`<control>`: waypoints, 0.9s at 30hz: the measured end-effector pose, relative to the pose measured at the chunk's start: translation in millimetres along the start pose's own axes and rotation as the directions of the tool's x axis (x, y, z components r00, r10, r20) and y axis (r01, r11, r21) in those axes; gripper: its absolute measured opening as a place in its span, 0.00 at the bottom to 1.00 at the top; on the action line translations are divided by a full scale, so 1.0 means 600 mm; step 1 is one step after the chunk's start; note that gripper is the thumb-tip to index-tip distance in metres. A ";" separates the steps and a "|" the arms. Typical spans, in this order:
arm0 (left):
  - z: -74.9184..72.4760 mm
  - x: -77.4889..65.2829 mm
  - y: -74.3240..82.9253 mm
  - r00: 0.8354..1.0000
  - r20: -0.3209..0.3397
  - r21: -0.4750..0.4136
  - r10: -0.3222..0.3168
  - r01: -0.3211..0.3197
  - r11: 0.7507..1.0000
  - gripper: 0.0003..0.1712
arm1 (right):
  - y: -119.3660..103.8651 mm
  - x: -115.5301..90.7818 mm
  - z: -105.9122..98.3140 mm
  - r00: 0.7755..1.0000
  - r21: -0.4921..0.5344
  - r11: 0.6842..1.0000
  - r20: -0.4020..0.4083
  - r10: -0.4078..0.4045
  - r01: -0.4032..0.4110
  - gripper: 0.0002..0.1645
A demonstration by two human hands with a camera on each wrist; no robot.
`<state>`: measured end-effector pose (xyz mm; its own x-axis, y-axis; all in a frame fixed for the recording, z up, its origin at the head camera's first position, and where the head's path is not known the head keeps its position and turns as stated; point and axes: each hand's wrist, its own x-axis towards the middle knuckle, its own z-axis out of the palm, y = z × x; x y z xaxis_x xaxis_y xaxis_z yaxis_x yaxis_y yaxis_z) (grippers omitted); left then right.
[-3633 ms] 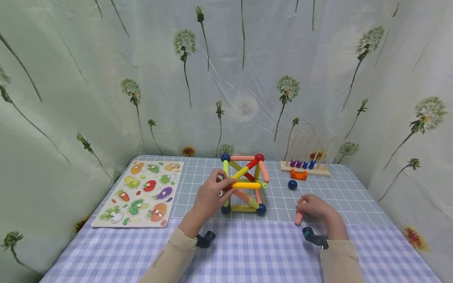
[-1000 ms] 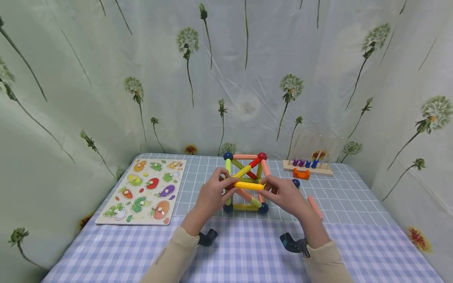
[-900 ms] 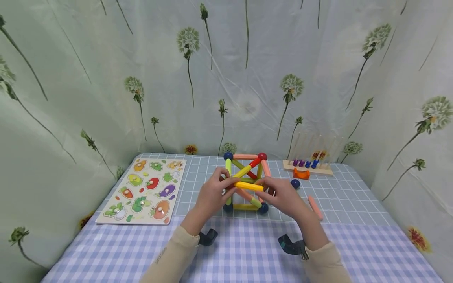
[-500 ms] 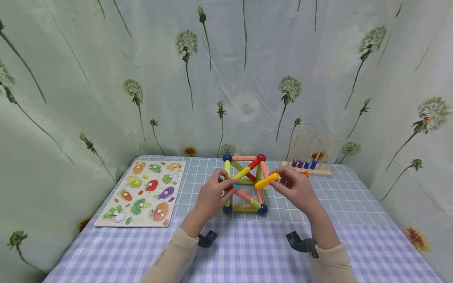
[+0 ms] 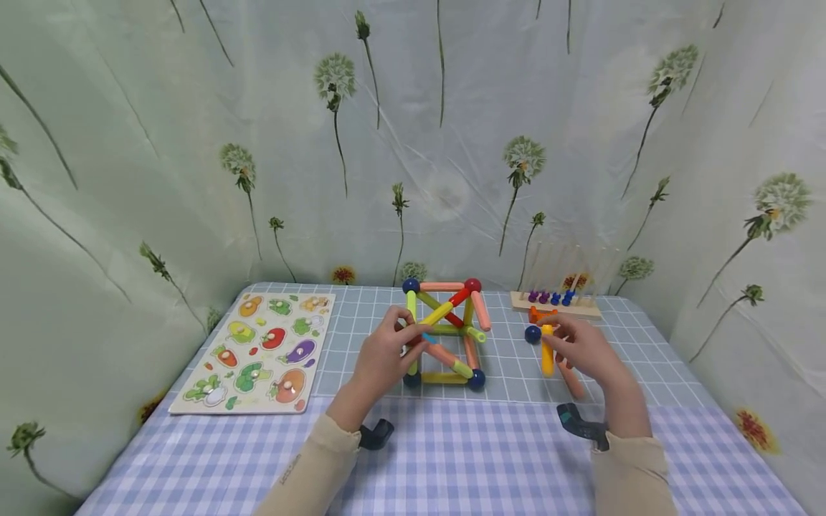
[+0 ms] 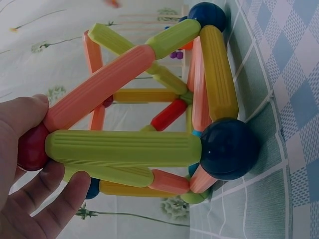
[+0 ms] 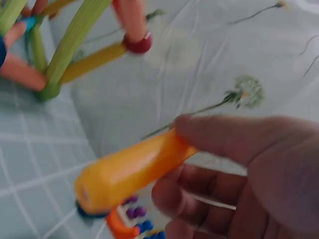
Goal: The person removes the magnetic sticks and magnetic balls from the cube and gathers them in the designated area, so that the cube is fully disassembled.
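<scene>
Yellow toy rod (image 5: 548,354) hung nearly upright from the right hand (image 5: 586,351) in the head view, on the right of the table (image 5: 426,459). That grip pinched the upper end; whether the lower end touched the tabletop could not be told. Just beside it lay a loose pink rod (image 5: 573,384), partly hidden by the hand, and a navy ball (image 5: 533,335), with an orange block (image 5: 538,315) and a pegged bead board (image 5: 586,312) behind. Well to the left, the left hand (image 5: 386,352) held the near left side of a rod-and-ball frame (image 5: 445,378), its fingers covering most of what they held. Farther left lay a vegetable puzzle board (image 5: 239,411).

From the left wrist, the covered part came into sight: the grip pinched a red corner ball (image 6: 31,150), the thumb reaching onto the end of a salmon rod (image 6: 99,87). A ribbed green rod (image 6: 122,148) ran from that corner to a navy corner ball (image 6: 230,148).

From the right wrist, slightly blurred, thumb and fingertips pinched the yellow rod near one end, its far end projecting freely. Part of the frame showed at upper left.
</scene>
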<state>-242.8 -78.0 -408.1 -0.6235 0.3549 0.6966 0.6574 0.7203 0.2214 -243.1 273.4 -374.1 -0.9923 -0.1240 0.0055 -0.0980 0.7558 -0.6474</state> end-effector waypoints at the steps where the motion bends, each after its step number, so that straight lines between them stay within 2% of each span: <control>1: 0.000 -0.001 -0.001 1.000 -0.005 0.000 -0.002 0.002 1.000 0.14 | 0.006 0.003 0.002 1.000 -0.031 0.999 0.019 0.010 -0.010 0.24; 5: 0.001 -0.003 -0.003 1.000 -0.015 -0.008 -0.008 0.007 1.000 0.14 | 0.026 0.008 0.009 0.995 -0.105 0.993 0.073 0.070 -0.062 0.23; 11: 0.001 -0.002 -0.004 1.000 -0.006 -0.015 -0.004 0.004 1.000 0.13 | 0.048 0.010 0.018 0.983 -0.134 0.981 0.096 0.153 -0.140 0.21; 17: 0.001 0.001 -0.002 1.000 -0.001 -0.031 -0.016 0.016 0.999 0.14 | 0.068 0.017 0.028 0.973 -0.150 0.965 0.055 0.225 -0.215 0.22; 27: 0.000 -0.004 -0.003 1.000 0.011 -0.008 -0.020 0.020 1.000 0.14 | 0.075 0.017 0.025 0.959 -0.232 0.933 0.012 0.284 -0.274 0.30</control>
<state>-242.4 -80.1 -409.8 -0.6411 0.3474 0.6843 0.6484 0.7221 0.2409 -256.6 296.6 -414.4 -0.9783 0.0882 -0.1874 0.1622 0.8888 -0.4287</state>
